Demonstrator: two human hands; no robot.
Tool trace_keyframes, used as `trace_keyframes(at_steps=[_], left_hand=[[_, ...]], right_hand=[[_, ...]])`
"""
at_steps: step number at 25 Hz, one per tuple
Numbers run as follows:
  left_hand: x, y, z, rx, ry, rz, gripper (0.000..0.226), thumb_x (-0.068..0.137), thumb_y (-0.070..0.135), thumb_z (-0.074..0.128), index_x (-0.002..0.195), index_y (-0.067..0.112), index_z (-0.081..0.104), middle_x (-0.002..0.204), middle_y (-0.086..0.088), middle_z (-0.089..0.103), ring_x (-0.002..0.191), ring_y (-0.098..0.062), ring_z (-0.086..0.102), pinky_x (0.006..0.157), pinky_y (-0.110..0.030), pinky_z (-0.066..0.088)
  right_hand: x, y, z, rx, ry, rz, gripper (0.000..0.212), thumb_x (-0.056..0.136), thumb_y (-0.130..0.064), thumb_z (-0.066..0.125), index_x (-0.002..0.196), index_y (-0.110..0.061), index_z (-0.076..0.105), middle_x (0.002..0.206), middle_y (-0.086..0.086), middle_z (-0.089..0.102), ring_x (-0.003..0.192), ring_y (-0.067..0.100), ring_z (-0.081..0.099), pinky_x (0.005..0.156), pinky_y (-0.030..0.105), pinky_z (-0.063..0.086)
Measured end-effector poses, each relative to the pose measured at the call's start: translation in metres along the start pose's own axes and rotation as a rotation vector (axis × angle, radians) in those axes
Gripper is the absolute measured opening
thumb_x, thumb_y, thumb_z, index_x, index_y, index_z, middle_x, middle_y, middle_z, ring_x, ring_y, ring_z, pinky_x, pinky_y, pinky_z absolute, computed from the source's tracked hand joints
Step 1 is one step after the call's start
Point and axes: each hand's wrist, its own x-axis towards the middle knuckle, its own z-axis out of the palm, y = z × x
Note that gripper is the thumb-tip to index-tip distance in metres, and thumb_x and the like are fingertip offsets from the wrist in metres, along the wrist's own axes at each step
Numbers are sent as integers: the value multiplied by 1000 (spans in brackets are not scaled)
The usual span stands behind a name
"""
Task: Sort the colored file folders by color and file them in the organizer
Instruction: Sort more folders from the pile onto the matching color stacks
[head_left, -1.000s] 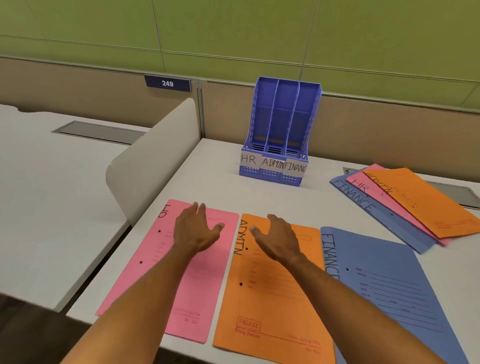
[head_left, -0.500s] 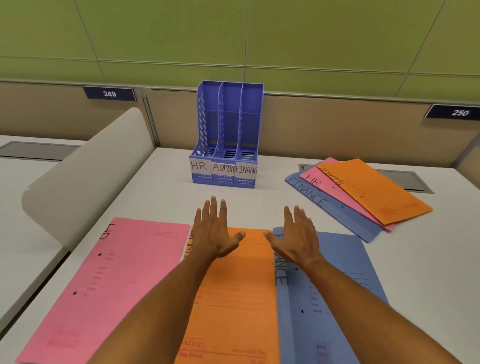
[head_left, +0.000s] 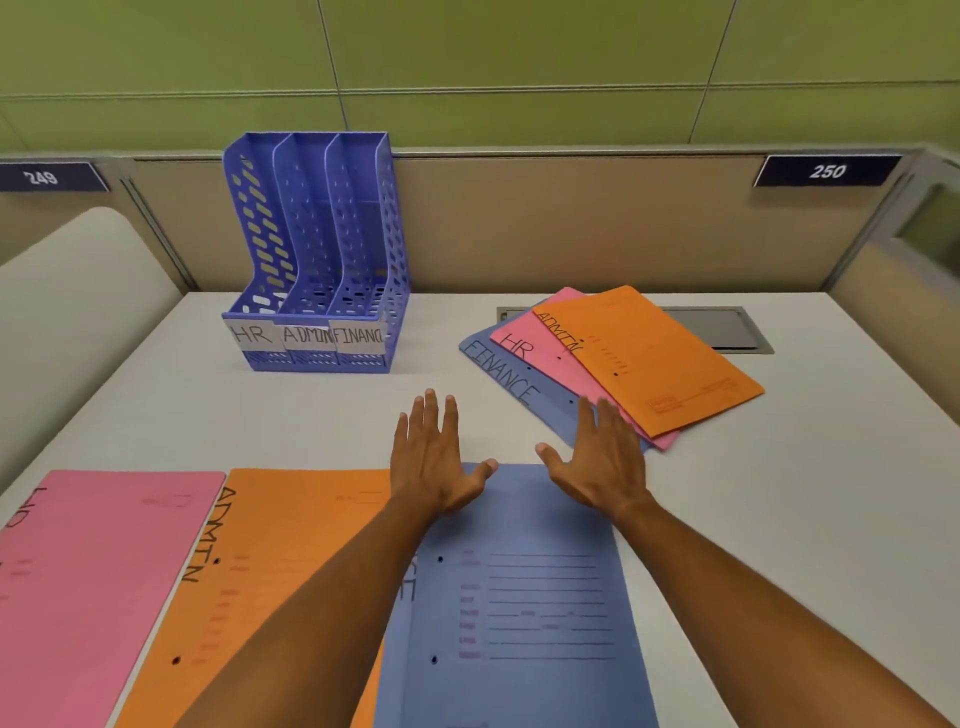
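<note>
Three folders lie side by side at the near edge: a pink folder (head_left: 88, 582), an orange ADMIN folder (head_left: 270, 561) and a blue folder (head_left: 535, 597). My left hand (head_left: 434, 460) and my right hand (head_left: 597, 462) hover flat, fingers spread, over the blue folder's far edge, holding nothing. A fanned stack lies at the right: a blue FINANCE folder (head_left: 511, 382), a pink HR folder (head_left: 524, 340) and an orange folder (head_left: 644, 353) on top. The blue three-slot organizer (head_left: 317, 260), labelled HR, ADMIN, FINANCE, stands at the back with nothing in its slots.
A white desk (head_left: 805, 493) carries everything. A grey cable flap (head_left: 727, 332) sits behind the stack. A rounded white divider (head_left: 72, 301) rises at the left. A beige partition with plates 249 and 250 closes the back.
Both hands have shifted right, from over the pink and orange folders to over the blue folder. The view has panned right with them.
</note>
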Motion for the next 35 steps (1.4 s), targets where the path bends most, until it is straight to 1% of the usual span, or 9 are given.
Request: trace_keyframes(at_steps=[6, 10, 13, 16, 18, 24, 30, 33, 35], left_hand=[[17, 55, 18, -11, -53, 18, 107, 73, 79, 21, 153, 15, -7, 161, -13, -14, 148, -29, -12, 119, -44, -6], [24, 72, 25, -27, -82, 25, 107, 73, 78, 24, 154, 13, -4, 161, -13, -12, 149, -28, -11, 119, -41, -5], [28, 74, 29, -54, -114, 27, 108, 72, 77, 25, 154, 13, -2, 162, -12, -10, 149, -27, -9, 120, -40, -2], [30, 75, 30, -66, -140, 19, 108, 72, 77, 26, 154, 13, -1, 162, -11, -8, 149, -26, -7, 120, -40, 0], [32, 77, 28, -78, -150, 16, 107, 72, 77, 26, 154, 13, 0, 162, -11, -7, 150, -27, -6, 120, -40, 1], [31, 80, 21, -141, -141, 0, 94, 84, 68, 44, 154, 15, 10, 162, -10, 1, 150, -27, 1, 120, -40, 7], [44, 93, 6, -215, -72, 35, 76, 87, 55, 54, 150, 20, 29, 158, -9, 24, 145, -28, 22, 117, -42, 21], [53, 105, -4, -535, -65, -7, 67, 89, 47, 59, 144, 13, 42, 148, -9, 44, 136, -25, 39, 111, -40, 33], [61, 115, -11, -809, -65, -134, 58, 89, 45, 61, 134, 9, 54, 135, -10, 57, 124, -26, 54, 104, -39, 44]], right_hand=[[30, 67, -7, 41, -24, 84, 85, 88, -53, 54, 149, -4, 22, 155, 20, 27, 143, 34, 23, 117, 43, 20], [47, 91, -8, 63, 17, 149, 42, 82, -28, 62, 115, -4, 52, 118, 18, 57, 113, 35, 51, 91, 43, 45], [54, 99, -11, 115, -39, 190, 23, 82, -14, 60, 102, -2, 57, 108, 19, 60, 102, 37, 56, 78, 35, 47], [59, 105, -13, 85, -74, 147, 8, 85, -10, 58, 88, -2, 56, 102, 20, 62, 91, 37, 59, 70, 30, 43], [61, 108, -14, 56, -76, 114, 9, 86, -9, 56, 80, -5, 51, 98, 21, 64, 84, 36, 59, 68, 29, 43], [61, 111, -22, -63, -6, 18, 18, 93, -9, 52, 87, 0, 66, 92, 21, 69, 83, 36, 66, 66, 30, 48], [50, 88, -40, -82, 159, -59, 24, 90, -18, 52, 74, -7, 65, 77, 17, 68, 70, 35, 64, 56, 29, 35], [41, 75, -44, 72, 176, -186, 26, 81, -22, 54, 59, -10, 57, 59, 15, 62, 53, 35, 53, 49, 31, 36], [33, 68, -44, 173, 178, -274, 26, 76, -27, 53, 55, -11, 56, 52, 8, 59, 49, 29, 52, 47, 32, 42]])
